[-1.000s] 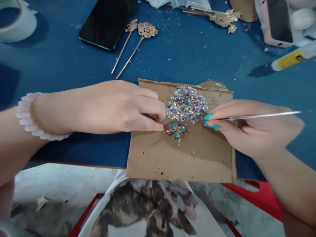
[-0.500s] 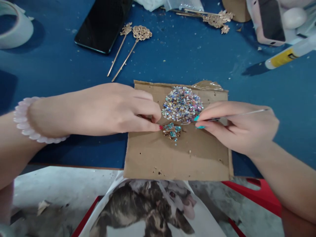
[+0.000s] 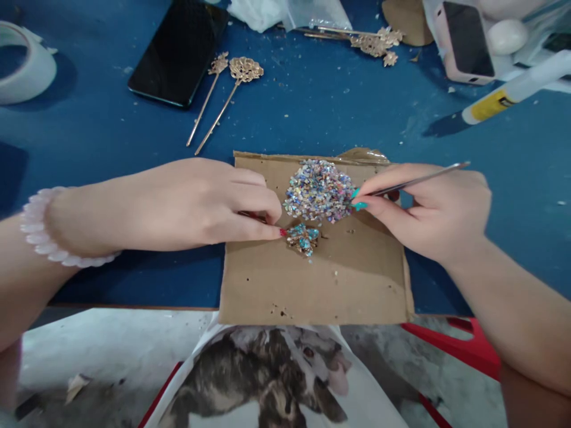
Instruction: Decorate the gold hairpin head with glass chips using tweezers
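My left hand (image 3: 200, 205) reaches in from the left, its fingers curled around the thin stem of a hairpin, most of which they hide. The red-nailed fingertip touches the edge of the gold hairpin head (image 3: 302, 239), which is set with turquoise stones and rests on a cardboard sheet (image 3: 312, 297). Between finger and thumb my right hand (image 3: 428, 208) pinches slim metal tweezers (image 3: 419, 180). Their tips are at the right edge of a pile of small multicoloured shell chips (image 3: 319, 190), just beyond the hairpin head; whether they grip a chip cannot be seen.
Two gold hairpins (image 3: 227, 95) lie beside a black phone (image 3: 178, 53). More gold hairpins (image 3: 375, 43) are at the back near a plastic bag (image 3: 316, 15). A yellow-labelled tube (image 3: 495, 104) is to the right, a tape roll (image 3: 31, 65) to the left.
My right hand and the tweezers have moved up and away from the hairpin head to the pile's right edge. My left hand keeps its hold. The whole view has shifted slightly.
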`<state>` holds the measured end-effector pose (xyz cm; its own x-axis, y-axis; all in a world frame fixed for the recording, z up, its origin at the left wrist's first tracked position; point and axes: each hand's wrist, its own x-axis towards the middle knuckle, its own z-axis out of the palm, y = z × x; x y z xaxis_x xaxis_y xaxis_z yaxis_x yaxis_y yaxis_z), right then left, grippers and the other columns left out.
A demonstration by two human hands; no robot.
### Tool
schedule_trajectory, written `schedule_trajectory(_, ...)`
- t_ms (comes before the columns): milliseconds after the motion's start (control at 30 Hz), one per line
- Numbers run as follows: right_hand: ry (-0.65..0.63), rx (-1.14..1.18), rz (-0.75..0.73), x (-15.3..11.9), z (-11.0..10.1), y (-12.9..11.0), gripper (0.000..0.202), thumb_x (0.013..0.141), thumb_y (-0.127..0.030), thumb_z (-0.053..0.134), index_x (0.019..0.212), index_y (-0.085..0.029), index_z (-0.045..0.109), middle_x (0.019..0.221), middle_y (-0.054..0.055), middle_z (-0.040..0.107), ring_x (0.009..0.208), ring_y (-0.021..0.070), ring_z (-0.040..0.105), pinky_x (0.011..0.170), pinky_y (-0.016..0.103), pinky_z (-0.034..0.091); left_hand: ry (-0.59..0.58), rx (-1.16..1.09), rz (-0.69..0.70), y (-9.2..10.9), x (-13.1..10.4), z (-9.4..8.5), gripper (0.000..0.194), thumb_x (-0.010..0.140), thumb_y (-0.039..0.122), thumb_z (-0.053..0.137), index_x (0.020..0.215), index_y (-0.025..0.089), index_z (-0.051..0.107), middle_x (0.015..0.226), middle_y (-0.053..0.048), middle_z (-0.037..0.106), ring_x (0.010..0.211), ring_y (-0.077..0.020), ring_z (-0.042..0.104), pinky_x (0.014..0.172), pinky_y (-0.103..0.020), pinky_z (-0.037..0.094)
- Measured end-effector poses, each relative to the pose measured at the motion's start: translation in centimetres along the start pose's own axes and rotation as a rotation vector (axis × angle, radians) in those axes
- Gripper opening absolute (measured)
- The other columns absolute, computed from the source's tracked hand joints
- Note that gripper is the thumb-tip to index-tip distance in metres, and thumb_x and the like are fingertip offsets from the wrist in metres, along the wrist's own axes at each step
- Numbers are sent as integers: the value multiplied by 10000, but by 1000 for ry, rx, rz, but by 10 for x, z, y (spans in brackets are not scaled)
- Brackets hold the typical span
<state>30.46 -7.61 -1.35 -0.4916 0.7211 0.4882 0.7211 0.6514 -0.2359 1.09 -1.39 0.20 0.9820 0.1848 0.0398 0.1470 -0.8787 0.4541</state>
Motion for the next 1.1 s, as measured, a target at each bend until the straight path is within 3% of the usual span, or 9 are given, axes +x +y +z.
schedule_trajectory(167,8,34,-32,0,1,-3,94,968,-238,641,877,-223,661,848,-34,780,729,109,724,632,229,482,8,63,68,-4,-2,3,385,1110,328,282,1131,261,660,1091,11,704,915,-130,631,795,-235,397)
schedule_trajectory(467,12,60,-27,1,7,-8,120,976,-270,646,869,-215,656,835,-43,777,729,81,716,642,190,481,-7,38,8,0,0,0,391,1110,364,289,1110,231,657,1075,17,702,914,-112,618,782,-207,376)
schedule_trajectory(700,9,27,-4,1,3,-7,118,986,-267,622,880,-243,666,861,-47,782,714,112,722,616,232,484,0,50,-3,-4,-1,4,387,1104,422,295,1121,255,644,1079,19,705,914,-128,634,782,-233,398)
schedule_trajectory(933,-8,12,-17,-1,3,-6,99,986,-270,630,894,-244,653,854,-57,779,705,109,727,603,235,480,-42,73,29,-2,-2,0,408,1109,280,266,1165,270,670,1131,1,701,952,-133,618,787,-236,387)
schedule_trajectory(1100,-4,23,-16,-2,4,-7,84,982,-274,636,902,-251,645,866,-62,773,740,109,731,638,225,490,10,139,96,-4,-4,2,372,1106,277,288,1150,263,657,1115,5,698,922,-135,616,751,-242,383)
